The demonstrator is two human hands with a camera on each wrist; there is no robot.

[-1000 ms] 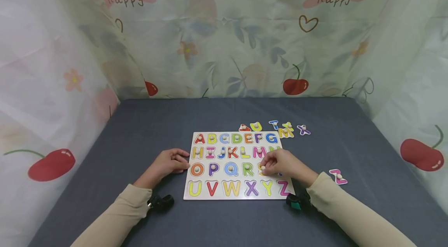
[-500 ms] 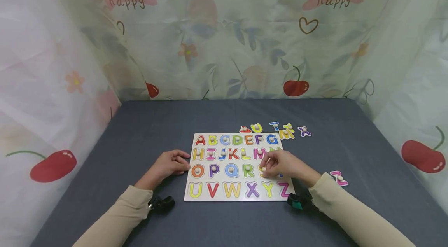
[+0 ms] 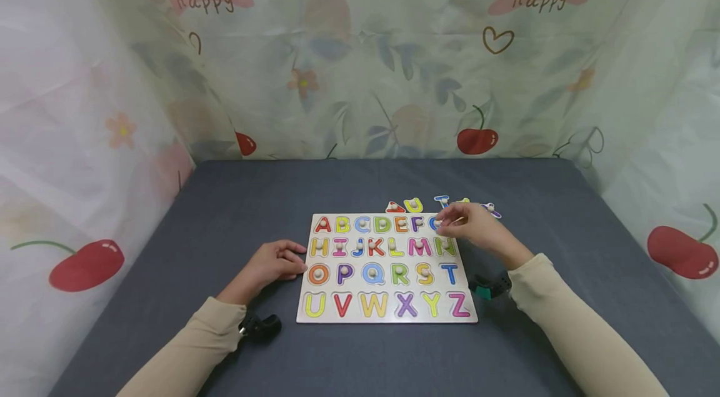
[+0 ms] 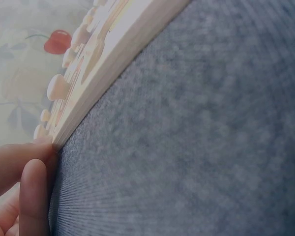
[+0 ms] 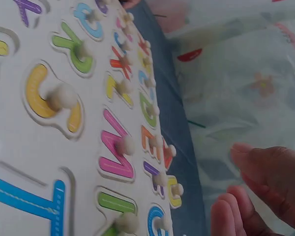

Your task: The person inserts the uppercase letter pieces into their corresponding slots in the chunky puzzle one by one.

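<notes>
A white wooden alphabet board [image 3: 388, 320] lies flat on the table, its upper letters fitted with round knobs. My left hand [image 3: 278, 261] touches the board's left edge with its fingertips, as the left wrist view confirms at the rim [image 4: 113, 73]. Over the board's upper right corner hovers my right hand [image 3: 472, 226], fingers loosely bent and nothing between them. The yellow S piece [image 3: 424, 272] sits in its slot, its knob showing in the right wrist view. Beyond the board lie a blue T piece [image 3: 441, 200], a yellow U piece [image 3: 413, 204] and a purple X piece [image 3: 493, 211], partly behind the right hand.
A red letter piece [image 3: 395, 206] rests by the board's far edge. The bottom row and the T slot [image 3: 449, 272] show painted recesses without knobs. Dark grey cloth [image 3: 242, 197] covers the table, and a printed curtain [image 3: 360, 72] surrounds its back and sides.
My right hand has let go of the S piece and moved up and right toward the loose letters, now hiding some. The pink Z piece is now covered by the right sleeve. My left hand stays.
</notes>
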